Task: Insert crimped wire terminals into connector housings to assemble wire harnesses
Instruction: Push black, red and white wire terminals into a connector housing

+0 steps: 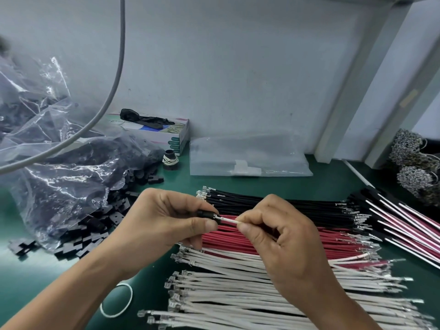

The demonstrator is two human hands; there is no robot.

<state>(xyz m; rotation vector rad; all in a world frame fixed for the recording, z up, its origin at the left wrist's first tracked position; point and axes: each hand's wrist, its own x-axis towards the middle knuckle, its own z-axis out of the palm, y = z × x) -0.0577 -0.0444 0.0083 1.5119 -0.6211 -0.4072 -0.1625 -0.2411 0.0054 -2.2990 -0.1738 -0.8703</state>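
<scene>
Clearly, a black housing (206, 214) was pinched between the thumb and fingers of the left hand (166, 220), held above the green mat (35, 270) and over the wire piles. A white wire (229, 219) was pinched near its tip between thumb and forefinger of the right hand (281, 236), its terminal end set at the housing's mouth. Both hands were closed tight on their parts, with the remaining fingers curled in.

Several faults were judged possible from here. The terminal could be turned the wrong way round, so that it would jam or fail to lock. The thin wire could be buckled if it were pushed from too far back. A wrong cavity could be chosen, since the openings sat close together.

Much was hidden. The housing was largely covered by the left fingers, so its cavities could not be counted. How deep the terminal had gone could not be told, as the joint was blurred and small. The wire's far end was masked by the right palm.

Below lay black wires (273, 203), red wires (262, 239) and white wires (238, 294); loose housings (78, 241) were spilled from a bag (59, 177) at the left
</scene>
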